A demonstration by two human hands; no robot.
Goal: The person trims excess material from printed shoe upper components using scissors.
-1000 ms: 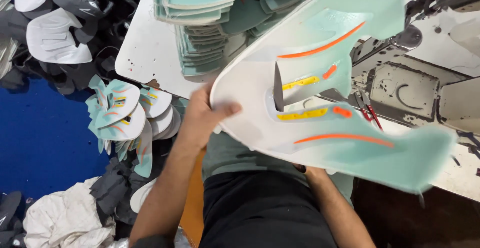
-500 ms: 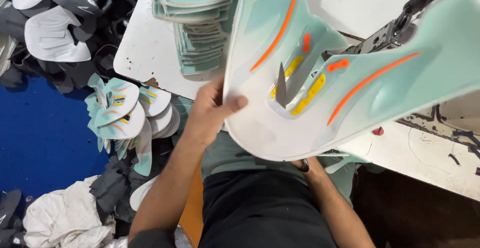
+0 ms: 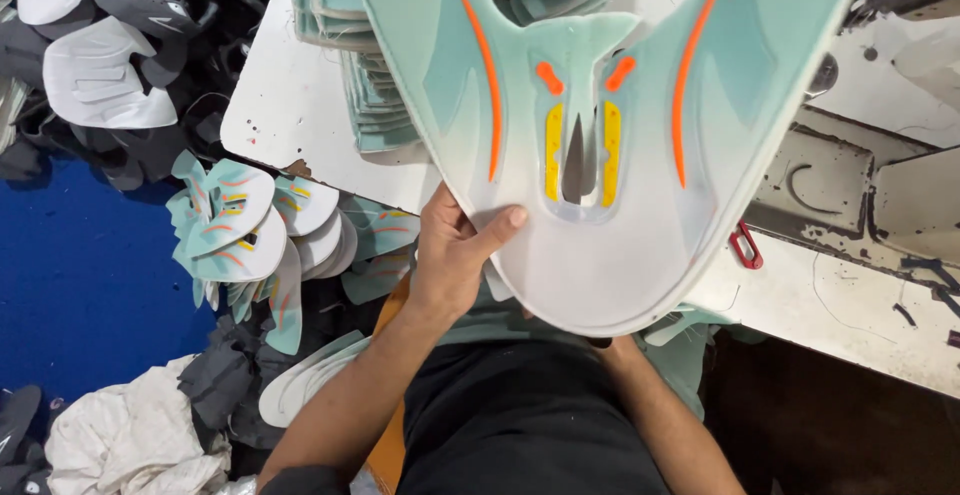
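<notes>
A large mint-green and white shoe upper piece (image 3: pixel 600 245) with orange and yellow stripes fills the middle of the head view, held flat towards the camera. My left hand (image 3: pixel 455 250) grips its lower left rim, thumb on the white toe area. My right hand (image 3: pixel 610 347) sits under the piece's lower edge; only the wrist and a little of the hand show, fingers hidden behind the piece.
A stack of similar mint pieces (image 3: pixel 375 85) stands on the white table (image 3: pixel 290 105). A sewing machine (image 3: pixel 850 175) lies to the right. More finished uppers (image 3: pixel 245 230) hang at the left, above dark and white pieces (image 3: pixel 100 65) and the blue floor (image 3: pixel 70 285).
The upper piece has been turned from lying tilted to the right into an upright, symmetric position facing the camera. My left hand stayed on its lower rim.
</notes>
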